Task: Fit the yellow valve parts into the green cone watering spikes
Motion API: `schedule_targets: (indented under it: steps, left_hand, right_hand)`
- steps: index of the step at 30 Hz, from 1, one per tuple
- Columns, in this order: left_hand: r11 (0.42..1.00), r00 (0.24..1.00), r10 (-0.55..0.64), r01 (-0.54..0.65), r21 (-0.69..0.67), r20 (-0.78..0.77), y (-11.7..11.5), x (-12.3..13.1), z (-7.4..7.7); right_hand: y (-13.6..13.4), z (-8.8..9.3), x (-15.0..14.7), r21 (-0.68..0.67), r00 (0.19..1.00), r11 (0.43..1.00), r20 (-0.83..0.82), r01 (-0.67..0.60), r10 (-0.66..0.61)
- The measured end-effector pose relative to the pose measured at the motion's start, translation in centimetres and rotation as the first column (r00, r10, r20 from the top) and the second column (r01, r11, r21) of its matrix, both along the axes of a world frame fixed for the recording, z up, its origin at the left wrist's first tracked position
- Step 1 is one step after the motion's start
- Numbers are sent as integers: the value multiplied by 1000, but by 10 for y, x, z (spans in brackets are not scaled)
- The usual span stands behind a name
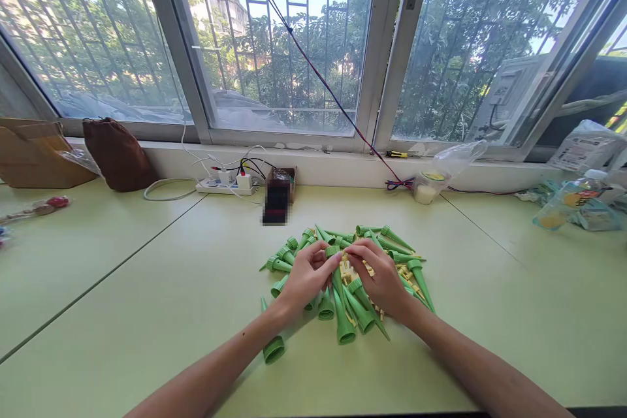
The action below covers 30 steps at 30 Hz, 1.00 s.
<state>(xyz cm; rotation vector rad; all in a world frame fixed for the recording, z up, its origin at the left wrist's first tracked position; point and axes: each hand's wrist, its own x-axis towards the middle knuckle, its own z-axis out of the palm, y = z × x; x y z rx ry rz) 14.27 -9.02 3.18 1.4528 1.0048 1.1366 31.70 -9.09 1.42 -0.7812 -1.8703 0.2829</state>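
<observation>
A heap of green plastic cone spikes (343, 313) lies on the pale green table (147, 313), mixed with small pale yellow plastic parts (406, 272). My left hand (306, 276) and my right hand (379, 274) rest on top of the heap, fingertips meeting at the middle. My left fingers pinch a green cone (332, 252) by its wide end. My right fingers are curled and pressed onto a small yellow part (347, 266) beside that cone. One green cone (272, 343) lies apart by my left forearm.
At the back under the window stand a power strip with cables (225, 184), a small dark box (280, 192), a brown pouch (117, 153), a cardboard box (29, 153) and a plastic bag with a jar (434, 183). Packets (578, 202) lie at the right.
</observation>
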Motion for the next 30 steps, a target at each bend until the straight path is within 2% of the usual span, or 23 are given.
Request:
schedule_targets:
  steps: [10,30]
  left_hand:
    - [999,999,-38,38,7,-10,-2,0,3]
    - [999,999,-38,38,-1,-30,-2,0,1]
  right_hand:
    - [2,-1,0,41,1000,999,4,-7,7]
    - [0,-1,2,4,999,1000,29,-20,20]
